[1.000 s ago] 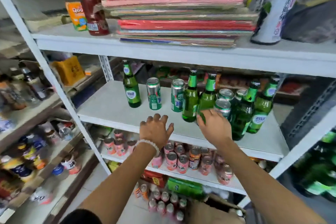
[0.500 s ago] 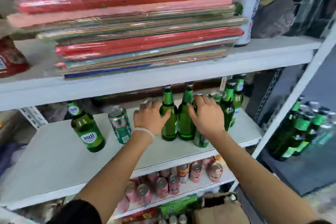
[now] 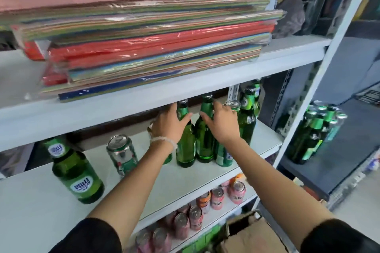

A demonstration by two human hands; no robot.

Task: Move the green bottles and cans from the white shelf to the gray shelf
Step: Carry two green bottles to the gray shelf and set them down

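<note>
On the white shelf [image 3: 185,183] stand several green bottles and cans. My left hand [image 3: 169,124] wraps the neck of one green bottle [image 3: 186,146]; my right hand [image 3: 223,126] wraps the neck of the green bottle [image 3: 204,141] beside it. Both bottles stand upright on the shelf. A green can [image 3: 224,156] sits under my right wrist, and another green can [image 3: 152,127] is mostly hidden behind my left hand. Further left are a green bottle [image 3: 77,172] and a green can [image 3: 122,154]. On the gray shelf [image 3: 337,162] at the right stands a cluster of green bottles and cans [image 3: 312,135].
A thick stack of coloured paper sheets [image 3: 144,37] lies on the shelf board just above my hands. More green bottles [image 3: 247,113] stand at the white shelf's right end. Pink cans [image 3: 217,199] fill the shelf below. A white upright post [image 3: 320,80] separates the two shelves. A cardboard box [image 3: 250,236] sits low.
My hands rose from near the shelf's front edge to the necks of two middle bottles. The view swung right, bringing the gray shelf into sight.
</note>
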